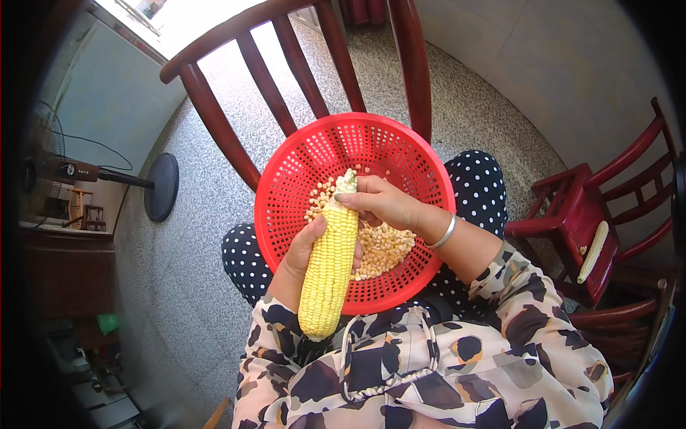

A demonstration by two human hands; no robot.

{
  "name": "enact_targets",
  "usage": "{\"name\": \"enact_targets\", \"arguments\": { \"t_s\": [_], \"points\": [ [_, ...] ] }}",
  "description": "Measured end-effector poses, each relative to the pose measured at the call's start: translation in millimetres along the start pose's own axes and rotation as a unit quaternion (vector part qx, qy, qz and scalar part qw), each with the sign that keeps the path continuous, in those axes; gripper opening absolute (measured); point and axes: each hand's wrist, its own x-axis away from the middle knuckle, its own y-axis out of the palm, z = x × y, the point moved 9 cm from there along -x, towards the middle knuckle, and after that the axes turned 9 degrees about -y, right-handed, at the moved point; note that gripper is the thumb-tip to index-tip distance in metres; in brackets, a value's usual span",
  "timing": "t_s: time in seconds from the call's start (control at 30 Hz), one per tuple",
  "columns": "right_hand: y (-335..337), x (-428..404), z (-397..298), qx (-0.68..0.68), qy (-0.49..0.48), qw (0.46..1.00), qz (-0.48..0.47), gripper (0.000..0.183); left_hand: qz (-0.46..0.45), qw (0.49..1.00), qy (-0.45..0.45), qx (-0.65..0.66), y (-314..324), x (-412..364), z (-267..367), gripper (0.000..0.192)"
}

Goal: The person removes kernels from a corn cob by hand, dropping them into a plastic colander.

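A large ear of yellow corn (328, 268) lies slantwise over a red perforated plastic basket (429, 177), its tip end pointing away from me. My left hand (305, 244) wraps around the ear's middle, thumb on top and fingers mostly hidden beneath. At the far end, where the pale cob shows without kernels, my right hand (383, 201) pinches with thumb and index finger. Loose corn kernels (388, 249) are heaped in the basket under my hands, with more scattered to the left of the cob. The basket rests at my lap, against a wooden chair back.
The red-brown wooden chair (257, 69) stands just beyond the basket. To the right, another red chair (568, 214) carries a stripped corncob (594, 252) and a small fragment. A fan's round base (162, 187) is on the speckled floor at left.
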Motion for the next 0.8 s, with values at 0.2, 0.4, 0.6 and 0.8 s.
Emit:
{"name": "enact_targets", "arguments": {
  "t_s": [0.2,0.4,0.6,0.8],
  "points": [
    [3,1,-7,0.049,-0.033,0.998,0.021,0.028,-0.004,0.999,-0.007,0.033,1,1,-1,0.054],
    [3,-1,-13,0.088,-0.077,0.992,0.037,0.036,0.005,1.000,0.002,0.030,-4,0,-2,0.051],
    [-1,-2,6,0.026,-0.021,0.996,0.082,0.040,0.029,0.999,-0.012,0.043,-12,-2,-8,0.051],
    [-7,0,13,-0.059,0.039,0.996,0.048,0.035,0.034,0.999,-0.002,0.012,-8,-3,-3,0.059]
  ]
}}
